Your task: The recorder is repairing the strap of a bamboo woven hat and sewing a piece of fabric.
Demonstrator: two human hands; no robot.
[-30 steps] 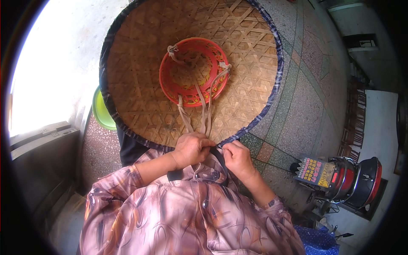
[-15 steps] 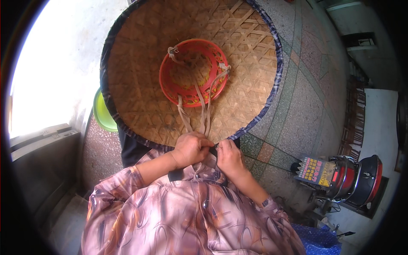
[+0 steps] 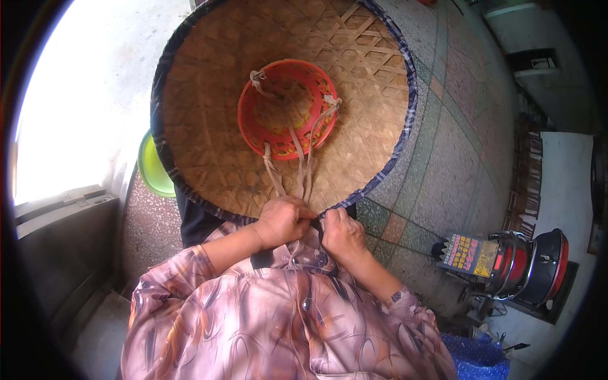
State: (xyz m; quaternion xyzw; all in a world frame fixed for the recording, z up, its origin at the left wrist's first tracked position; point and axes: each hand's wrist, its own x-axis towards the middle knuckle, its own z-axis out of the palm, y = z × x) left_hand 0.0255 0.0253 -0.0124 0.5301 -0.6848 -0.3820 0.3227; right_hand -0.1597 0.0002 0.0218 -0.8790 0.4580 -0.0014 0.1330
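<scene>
A large conical woven bamboo hat (image 3: 209,126) is held with its hollow underside turned up toward the camera and its peak pointing away, toward the floor; the round brim, bound in dark blue edging, fills the upper middle of the view and has no marked long axis. Set at the centre of the underside is a red plastic lattice headband ring (image 3: 286,107), open and holding nothing but the woven crown seen through it. Pale chin cords (image 3: 303,170) are tied to this ring at three places and run down across the weave to the near edge of the brim, their length lying roughly along the line from ring to hands. The left hand (image 3: 282,220) is closed in a tight fist about the lower ends of the cords at the near brim. The right hand (image 3: 342,232) is curled narrow just beside it, touching it, fingers pinched at the brim edge; whether it also grips a cord cannot be told. Both forearms wear patterned pink-brown sleeves (image 3: 278,316). A lime-green bowl (image 3: 152,171) shows partly under the left of the brim; its contents are hidden. A red and black appliance (image 3: 532,269) stands on the tiled floor (image 3: 443,158) well to the right. Against half a second earlier, hat and hands sit in nearly the same place, the hands drawn slightly closer together.
</scene>
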